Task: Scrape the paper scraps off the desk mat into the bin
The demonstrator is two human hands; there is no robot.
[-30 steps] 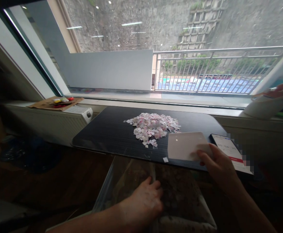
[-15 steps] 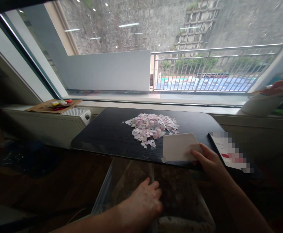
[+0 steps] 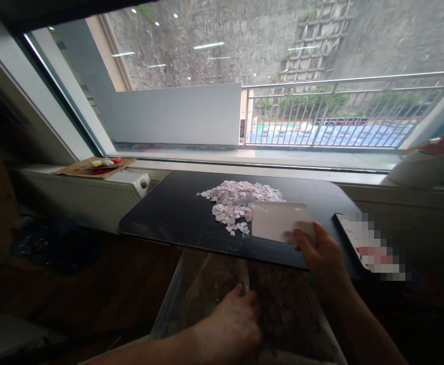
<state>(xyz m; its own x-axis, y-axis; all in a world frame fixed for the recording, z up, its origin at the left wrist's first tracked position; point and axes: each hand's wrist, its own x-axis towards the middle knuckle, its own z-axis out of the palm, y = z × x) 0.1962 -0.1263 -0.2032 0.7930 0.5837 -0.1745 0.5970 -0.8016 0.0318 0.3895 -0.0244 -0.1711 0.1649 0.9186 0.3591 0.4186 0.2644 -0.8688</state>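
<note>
My right hand (image 3: 321, 253) pinches a flat, pale rectangular card (image 3: 273, 223) by its right end, thumb on the near face. The card stands tilted over the dark tabletop (image 3: 161, 213), its left edge against the right side of a pile of small white and pink paper pieces (image 3: 241, 195). Below the table's front edge, my left hand (image 3: 235, 319) has its fingers closed on the narrow edge of a clear plastic container (image 3: 169, 299). Its fingertips are partly hidden, and the container's inside looks dark and brownish.
To the right on the table lies a dark-edged tray (image 3: 349, 238) with a partly blurred white and red sheet. A radiator (image 3: 88, 195) under the window sill bears brown cardboard (image 3: 77, 168) with small coloured items. A white container (image 3: 419, 165) stands on the sill at right.
My right hand has moved the card slightly left and away from me, up to the paper pile. My left hand keeps its grip below the table. The whole view has shifted a little.
</note>
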